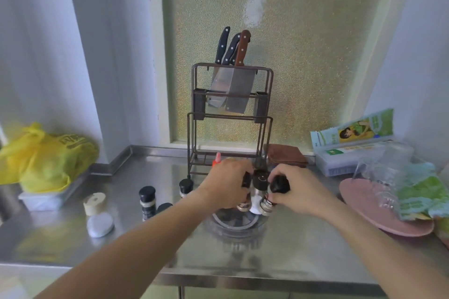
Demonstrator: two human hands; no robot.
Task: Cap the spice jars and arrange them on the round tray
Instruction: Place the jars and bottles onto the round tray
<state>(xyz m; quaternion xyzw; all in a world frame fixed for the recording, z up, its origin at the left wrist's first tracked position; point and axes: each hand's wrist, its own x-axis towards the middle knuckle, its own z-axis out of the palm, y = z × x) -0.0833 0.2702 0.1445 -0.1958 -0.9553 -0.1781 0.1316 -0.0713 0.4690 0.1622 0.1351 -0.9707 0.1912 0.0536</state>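
Note:
A clear round tray (233,222) sits on the steel counter, in the middle. Three black-capped spice jars are bunched above it. My left hand (227,183) grips the left jar (245,198). My right hand (295,190) grips the right jar (269,198) by its black cap, tilted. A third capped jar (259,183) stands between them. To the left, off the tray, stand a capped jar (147,201), another capped jar (185,187) and a black cap (164,207) whose jar my forearm hides.
A knife rack (230,119) with several knives stands right behind the tray. Left: a yellow bag (48,155), a beige roll (94,202), a white pad (100,224). Right: a pink plate (379,213) with plastic packets, a brown cloth (286,155).

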